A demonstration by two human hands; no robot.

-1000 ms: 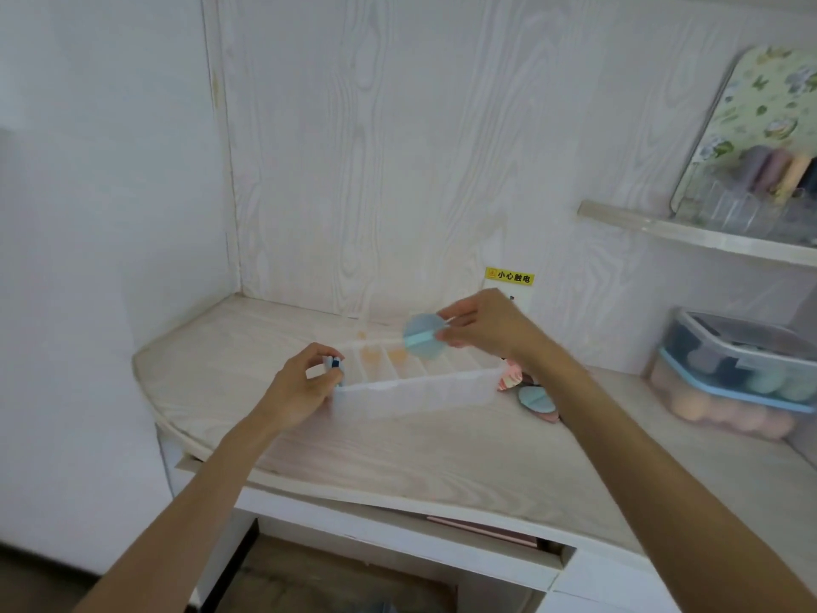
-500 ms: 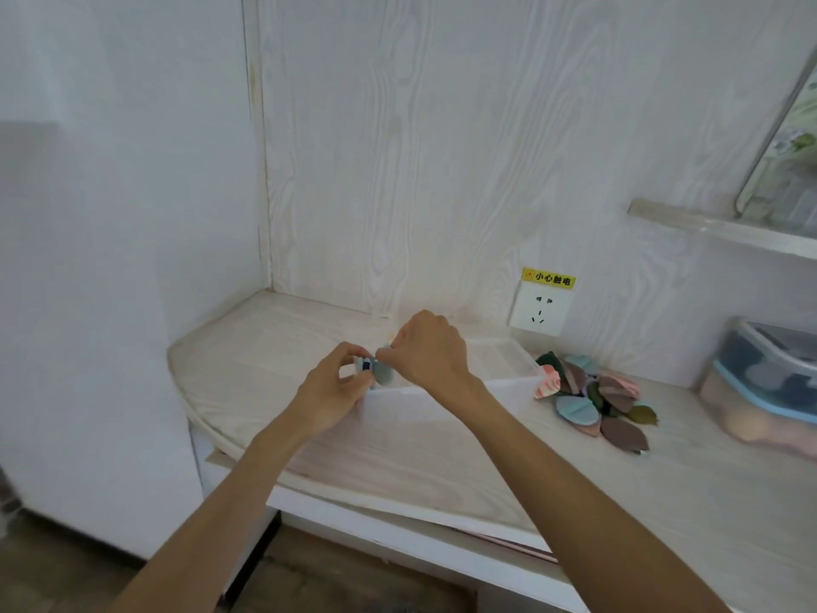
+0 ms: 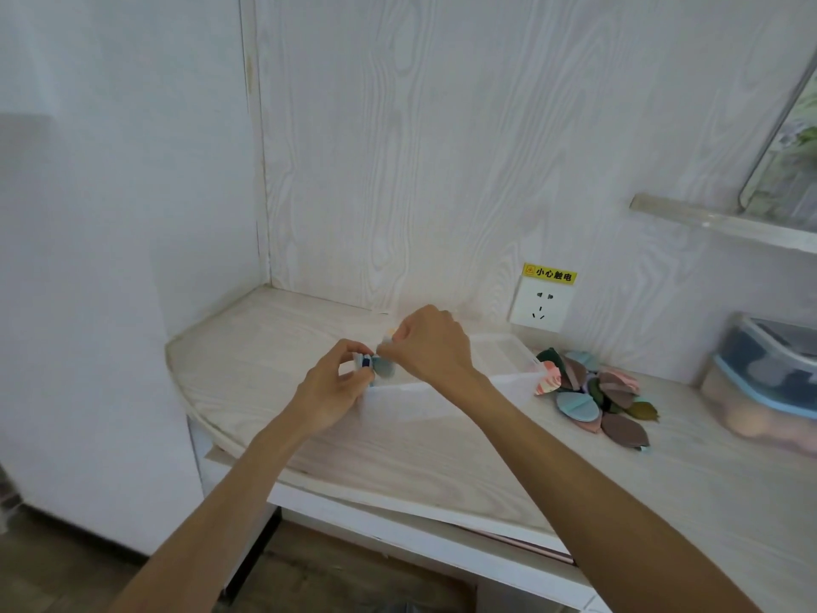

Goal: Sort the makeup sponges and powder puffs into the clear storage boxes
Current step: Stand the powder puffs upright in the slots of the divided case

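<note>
Both hands, right hand & left hand, pinching round teal powder puff at long clear divided plastic box left end; mixed-colour puff pile right still unsorted.

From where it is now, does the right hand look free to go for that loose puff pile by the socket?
Probably not yet: the right hand pinches a blue puff at the clear box. Otherwise the way to the pile looks open.

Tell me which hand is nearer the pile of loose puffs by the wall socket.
The right hand: it sits over the clear box, left of the pile of loose puffs. The left hand is further left, at the box's far end.
</note>
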